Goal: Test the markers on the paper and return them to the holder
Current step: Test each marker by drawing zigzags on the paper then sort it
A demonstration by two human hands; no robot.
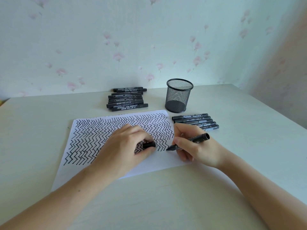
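Observation:
A white sheet of paper [152, 165] covered with black zigzag lines lies in the middle of the table. My right hand [197, 146] grips an uncapped black marker [197, 139], its tip touching the paper at the end of a zigzag row. My left hand [126, 146] rests on the paper and pinches the marker's black cap [149, 145]. A black mesh holder [178, 95] stands upright behind the paper, with no markers showing in it. A pile of several black markers [127, 100] lies to its left. Another row of several markers [194, 121] lies right of the paper.
The pale table [166, 205] stands against a flowered wall [116, 39]. Its right edge runs diagonally at the far right.

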